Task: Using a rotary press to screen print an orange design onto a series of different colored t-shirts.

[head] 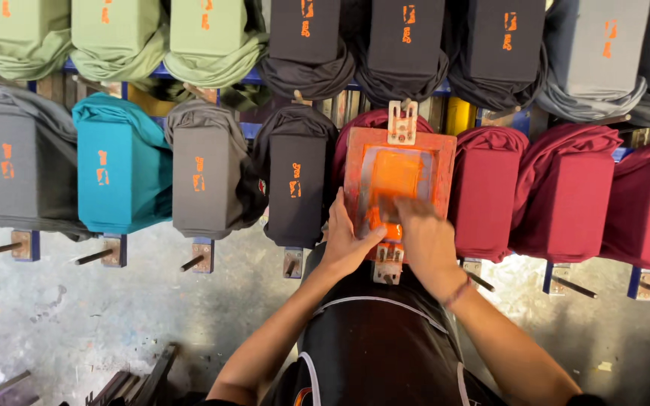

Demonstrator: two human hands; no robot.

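Observation:
An orange-stained printing screen frame [399, 154] lies flat on a maroon shirt [355, 128] stretched over a board. My left hand [347, 240] grips the frame's near left edge. My right hand [424, 239] is blurred; it presses something orange, partly hidden, on the orange ink [396, 177] inside the screen. A metal bracket [402, 122] sticks up at the frame's far edge, another [389, 263] at the near edge.
Two rows of boards carry shirts: green [118, 34], black [404, 37] and grey [596, 45] at the back; grey [20, 165], teal [122, 165], dark grey [205, 173], black [295, 180] and maroon [566, 188] in front. Metal pegs [95, 257] jut toward me above a stained concrete floor [77, 316].

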